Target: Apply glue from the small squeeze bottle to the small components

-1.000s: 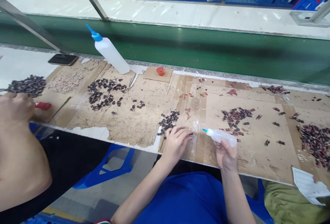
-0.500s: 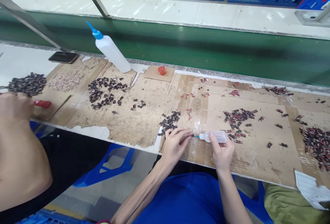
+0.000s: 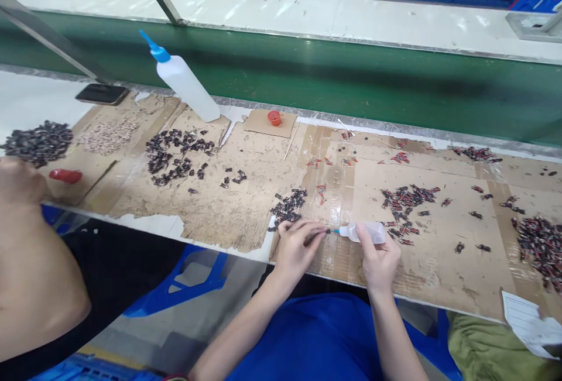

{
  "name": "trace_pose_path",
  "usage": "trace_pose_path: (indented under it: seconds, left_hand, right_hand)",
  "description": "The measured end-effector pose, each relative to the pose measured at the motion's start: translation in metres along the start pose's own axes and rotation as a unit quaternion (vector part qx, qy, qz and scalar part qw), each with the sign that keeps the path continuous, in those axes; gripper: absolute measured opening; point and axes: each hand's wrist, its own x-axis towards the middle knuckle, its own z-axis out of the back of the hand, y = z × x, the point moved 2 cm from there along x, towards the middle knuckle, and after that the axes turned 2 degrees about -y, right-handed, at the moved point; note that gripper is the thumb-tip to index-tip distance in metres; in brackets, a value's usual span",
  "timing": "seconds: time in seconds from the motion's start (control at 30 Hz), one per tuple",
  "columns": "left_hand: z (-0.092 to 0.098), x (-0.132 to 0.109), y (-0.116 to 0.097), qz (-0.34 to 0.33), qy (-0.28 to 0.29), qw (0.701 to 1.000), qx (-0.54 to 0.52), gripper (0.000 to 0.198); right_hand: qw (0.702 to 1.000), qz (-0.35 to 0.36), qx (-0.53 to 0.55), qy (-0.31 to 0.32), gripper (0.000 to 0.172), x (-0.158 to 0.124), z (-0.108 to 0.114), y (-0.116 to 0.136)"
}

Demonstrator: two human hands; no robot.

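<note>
Between the fingertips of my left hand [image 3: 299, 243] is a small black part [image 3: 328, 230], pinched just above the cardboard. My right hand [image 3: 380, 257] is closed around a small clear squeeze bottle [image 3: 369, 232], which lies nearly level. Its thin blue tip [image 3: 336, 231] points left and meets or almost meets the black part; which of the two, I cannot tell. Just behind my left hand lies a pile of small black parts [image 3: 288, 205]. Several red pieces [image 3: 322, 192] are on the cardboard beyond my fingers. A pile of black-and-red parts [image 3: 408, 196] spreads out past the bottle.
Cardboard sheets [image 3: 246, 211] cover the bench. A large white bottle [image 3: 188, 89] with a blue nozzle leans at the back left. A red cap [image 3: 274, 117] sits behind the middle. A co-worker's arm [image 3: 35, 252] reaches in at left. A green conveyor belt [image 3: 307, 74] runs behind.
My hands, the black part and the bottle keep almost the same place. The view has shifted slightly, and the co-worker's hand at the left has moved a little further left.
</note>
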Motion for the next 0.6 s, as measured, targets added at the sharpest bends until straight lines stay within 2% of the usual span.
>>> trace_pose_path:
  seconds: [0.13, 0.37, 0.6]
  left_hand:
    - [-0.0006, -0.0001, 0.0009, 0.005, 0.007, 1.0, 0.006, 0.008]
    - [-0.0007, 0.0, 0.0006, 0.006, 0.004, 1.0, 0.0, 0.008]
    - [0.0004, 0.0007, -0.0022, 0.012, 0.009, 1.0, 0.004, 0.009]
  right_hand:
    - [1.0, 0.003, -0.01, -0.004, 0.033, 0.0, 0.0012, -0.001]
    - [1.0, 0.002, -0.004, 0.027, 0.032, -0.0001, 0.0009, -0.0036]
    - [1.0, -0.001, -0.008, -0.012, 0.03, -0.0007, 0.0019, -0.0014]
